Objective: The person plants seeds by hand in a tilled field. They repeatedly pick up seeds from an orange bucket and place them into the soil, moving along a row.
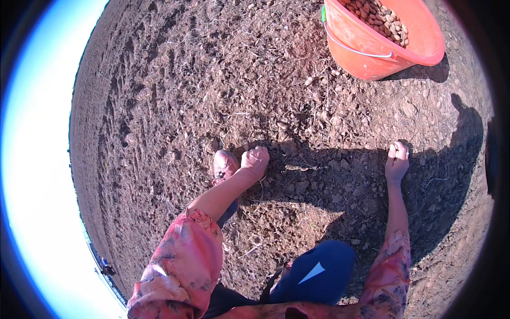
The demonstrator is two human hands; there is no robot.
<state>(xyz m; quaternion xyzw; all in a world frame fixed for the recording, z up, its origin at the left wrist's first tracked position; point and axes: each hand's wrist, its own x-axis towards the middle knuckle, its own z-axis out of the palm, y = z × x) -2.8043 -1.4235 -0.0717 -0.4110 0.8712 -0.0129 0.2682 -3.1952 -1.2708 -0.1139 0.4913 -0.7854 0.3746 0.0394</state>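
My left hand [255,160] is curled with its knuckles up, low over the shadowed soil and just right of my shoe [225,164]. Its fingertips are hidden, so anything in them does not show. Further right, my right hand [397,161] has its fingers bent inward at the edge of my shadow, close to the ground. A ring is on one finger; whether something small is pinched there is unclear. Beyond both hands, an orange plastic bucket [360,52] with a thin wire handle holds a heap of unshelled peanuts [376,20].
Rough, cloddy soil [191,91] with dry stalk bits and small pale lumps spreads all around. My bent knee [318,271] in blue trousers is between my arms. Far off at lower left, a dark figure [106,268], apparently a person, is near the field's edge.
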